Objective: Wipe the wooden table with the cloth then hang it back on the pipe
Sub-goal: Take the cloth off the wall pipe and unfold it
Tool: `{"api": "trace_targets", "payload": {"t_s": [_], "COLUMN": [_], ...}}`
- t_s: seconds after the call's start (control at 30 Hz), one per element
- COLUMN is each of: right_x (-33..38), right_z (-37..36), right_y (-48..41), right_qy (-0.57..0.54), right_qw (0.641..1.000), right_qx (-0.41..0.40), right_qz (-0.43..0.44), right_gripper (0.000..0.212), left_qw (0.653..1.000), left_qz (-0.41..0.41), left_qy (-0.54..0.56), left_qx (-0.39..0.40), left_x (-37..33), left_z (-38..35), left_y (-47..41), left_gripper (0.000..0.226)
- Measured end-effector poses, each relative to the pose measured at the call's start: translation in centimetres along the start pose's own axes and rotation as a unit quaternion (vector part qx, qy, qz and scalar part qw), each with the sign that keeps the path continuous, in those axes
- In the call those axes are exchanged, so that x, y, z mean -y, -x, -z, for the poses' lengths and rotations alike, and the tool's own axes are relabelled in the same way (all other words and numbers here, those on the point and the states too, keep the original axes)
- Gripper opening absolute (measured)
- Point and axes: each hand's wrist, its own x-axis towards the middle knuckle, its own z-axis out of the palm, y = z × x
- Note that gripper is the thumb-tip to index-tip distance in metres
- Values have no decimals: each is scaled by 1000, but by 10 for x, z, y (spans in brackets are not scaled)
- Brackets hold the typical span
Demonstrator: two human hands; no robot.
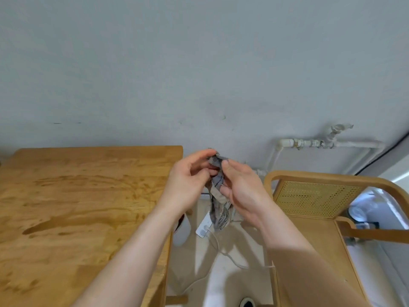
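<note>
A grey and beige striped cloth (218,201) hangs bunched between both hands, over the gap to the right of the wooden table (77,207). My left hand (188,182) pinches its top edge with thumb and fingers. My right hand (241,191) grips the cloth's right side, its lower part dangling below the palms. Damp, streaky patches show across the table top. The white pipe (354,144) runs along the wall at the right, above and beyond my hands, with a valve fitting on it.
A wooden chair with a cane back (314,200) stands right of my hands, under the pipe. On the floor between table and chair lie a white power strip (204,228) with cables and a shoe (247,303).
</note>
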Motion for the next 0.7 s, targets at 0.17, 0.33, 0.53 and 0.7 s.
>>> {"api": "trace_targets", "payload": {"t_s": [0.17,0.33,0.53,0.7], "right_x": [10,22,21,31], "right_z": [9,3,-7,0], "right_y": [-2,0,8,10], "right_qy": [29,37,33,133], "right_qw": [999,998,996,980], "right_qx": [24,5,54,92], "right_qz": [15,45,55,119], "right_gripper": [29,22,29,19], "left_qw": [983,942,935,952], "left_qz": [-103,-215,-215,-173], "left_qy": [-136,-251,-267,-247], "left_qx": [-73,-58,-88,-43], "left_x": [-10,-17,-29,-37], "left_z": [3,14,19,28], "left_y": [-6,-9,-7,-5], "left_gripper": [16,8,11,17]}}
